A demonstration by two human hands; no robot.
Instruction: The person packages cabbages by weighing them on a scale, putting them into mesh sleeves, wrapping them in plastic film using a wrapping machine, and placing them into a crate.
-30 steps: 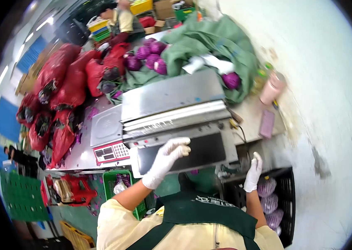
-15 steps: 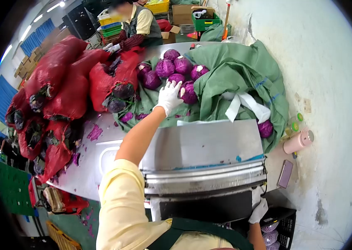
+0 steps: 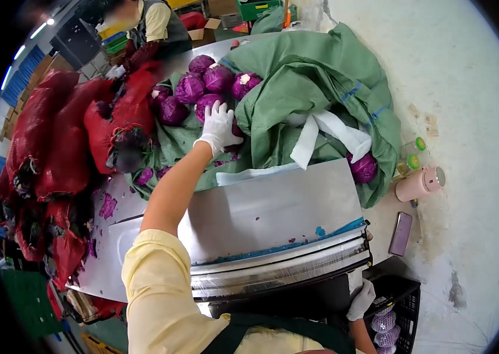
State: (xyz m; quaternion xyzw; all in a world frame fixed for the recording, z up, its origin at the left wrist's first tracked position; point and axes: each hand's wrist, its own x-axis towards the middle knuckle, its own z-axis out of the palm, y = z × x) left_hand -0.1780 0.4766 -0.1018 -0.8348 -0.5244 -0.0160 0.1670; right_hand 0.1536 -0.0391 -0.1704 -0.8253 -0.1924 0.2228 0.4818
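My left hand point(image 3: 220, 128), in a white glove, lies over a red cabbage point(image 3: 237, 130) on the green sack cloth. Its fingers curve round the cabbage, which is mostly hidden under the palm. Several other red cabbages point(image 3: 190, 88) sit just beyond the fingertips. Low on the right, my right hand point(image 3: 362, 300), also gloved, is closed at the right end of the steel wrapping station point(image 3: 273, 200), beside a white strip point(image 3: 355, 279). What its fingers hold is hidden.
Red mesh sacks point(image 3: 66, 141) of cabbages pile up on the left. A green sack point(image 3: 320, 71) with white foam strips point(image 3: 344, 138) bunches on the right. A pink bottle point(image 3: 419, 184) and phone point(image 3: 401, 233) stand near the wall. A black crate point(image 3: 411, 312) holds net-wrapped produce. A co-worker point(image 3: 158, 26) is opposite.
My left hand has moved from beside the nearest cabbage onto it, covering most of it. The view has swung, shifting the table contents leftward. My right hand stays by the station's right end.
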